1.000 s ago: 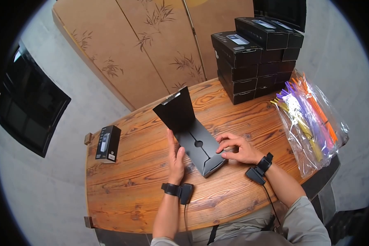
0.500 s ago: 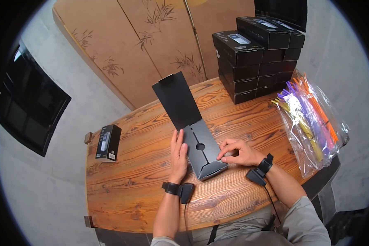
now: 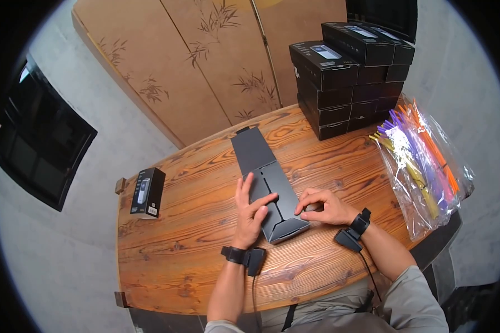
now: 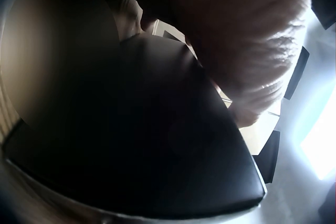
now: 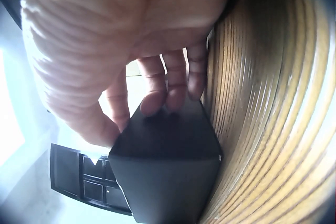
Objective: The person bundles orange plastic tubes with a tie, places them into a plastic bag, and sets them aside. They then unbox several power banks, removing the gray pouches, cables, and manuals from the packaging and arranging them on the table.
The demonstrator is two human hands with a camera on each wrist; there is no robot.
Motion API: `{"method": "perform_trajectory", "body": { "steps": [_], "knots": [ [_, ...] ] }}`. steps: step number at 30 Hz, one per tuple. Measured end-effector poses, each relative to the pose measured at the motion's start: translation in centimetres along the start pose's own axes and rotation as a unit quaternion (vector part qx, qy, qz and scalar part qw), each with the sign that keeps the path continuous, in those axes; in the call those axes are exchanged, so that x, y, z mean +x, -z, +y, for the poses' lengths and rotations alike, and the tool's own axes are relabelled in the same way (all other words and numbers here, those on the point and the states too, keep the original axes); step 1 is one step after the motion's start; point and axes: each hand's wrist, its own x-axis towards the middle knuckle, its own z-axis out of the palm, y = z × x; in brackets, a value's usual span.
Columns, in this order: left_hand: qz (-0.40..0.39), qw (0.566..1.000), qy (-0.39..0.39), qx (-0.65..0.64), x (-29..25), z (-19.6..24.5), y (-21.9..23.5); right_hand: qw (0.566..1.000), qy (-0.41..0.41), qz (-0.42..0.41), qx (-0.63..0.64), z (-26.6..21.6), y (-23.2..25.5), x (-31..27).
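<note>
A long black box (image 3: 289,208) lies on the wooden table with its hinged flap (image 3: 253,147) laid back toward the far side. My left hand (image 3: 249,221) is at its left side; one finger reaches across the top panel and covers the round cutout, the others stretch along the edge. In the left wrist view, the dark box (image 4: 168,150) fills the lower middle below the palm. My right hand (image 3: 329,208) holds the near right edge. Its fingertips (image 5: 175,98) press the side, while the thumb (image 5: 102,129) lies at the upper edge.
Several printed black boxes (image 3: 325,102) stand stacked at the back right. A clear bag of coloured sticks (image 3: 419,166) lies at the table's right edge. One small printed box (image 3: 148,193) stands on the left. A folding screen (image 3: 189,61) is behind the wooden table (image 3: 183,261).
The box's flap has swung back from upright to nearly flat. My left hand has slid along the left side and put a finger over the cutout. The right hand stays nearly still.
</note>
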Motion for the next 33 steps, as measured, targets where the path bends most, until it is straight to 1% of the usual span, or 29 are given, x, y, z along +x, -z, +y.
{"method": "perform_trajectory", "body": {
  "steps": [4,7,10,13,14,17,18,21,22,24,28,31,33],
  "knots": [
    [-0.004,1.0,-0.009,0.025,0.0,0.6,-0.3,1.0,-0.007,0.003,-0.012,-0.5,0.0,0.0],
    [0.051,0.998,-0.003,-0.038,-0.1,0.6,-0.5,1.0,-0.002,0.0,-0.013,-0.4,0.0,0.1],
    [0.12,0.991,0.001,-0.06,-0.3,0.5,-0.6,1.0,0.005,-0.006,-0.01,-0.2,-0.3,0.2],
    [0.223,0.963,0.013,-0.149,-0.5,0.7,-0.9,1.0,0.001,0.0,-0.003,-0.2,-0.4,0.2],
    [0.252,0.96,0.005,-0.125,-0.4,0.6,-0.8,1.0,0.001,0.001,-0.002,-0.1,-0.4,0.2],
    [0.285,0.944,0.006,-0.166,-0.6,-0.6,-0.5,1.0,-0.003,0.006,0.007,0.1,-0.6,0.2],
    [0.295,0.942,0.0,-0.161,-0.5,-0.8,-0.5,1.0,-0.006,0.007,0.014,0.1,-0.6,0.2],
    [0.26,0.941,0.037,-0.215,-1.1,-1.5,-0.3,1.0,-0.021,0.013,0.001,-0.1,-0.6,0.2],
    [0.261,0.938,0.049,-0.225,-1.2,-1.4,-0.4,0.999,-0.027,0.015,-0.01,-0.2,-0.5,0.2],
    [0.262,0.931,0.074,-0.244,-1.3,-1.2,-0.5,0.998,-0.018,0.057,0.019,0.1,-0.9,0.2],
    [0.259,0.935,0.067,-0.233,-1.4,-1.0,-0.4,0.991,-0.027,0.124,0.046,-0.1,-1.0,0.5],
    [0.246,0.941,0.057,-0.223,-1.3,-0.2,-0.4,0.988,-0.036,0.148,0.032,-0.8,-0.8,0.4],
    [0.237,0.947,0.053,-0.212,-1.2,0.0,-0.4,0.986,0.001,0.169,-0.005,0.0,-0.6,0.2]
  ]
}}
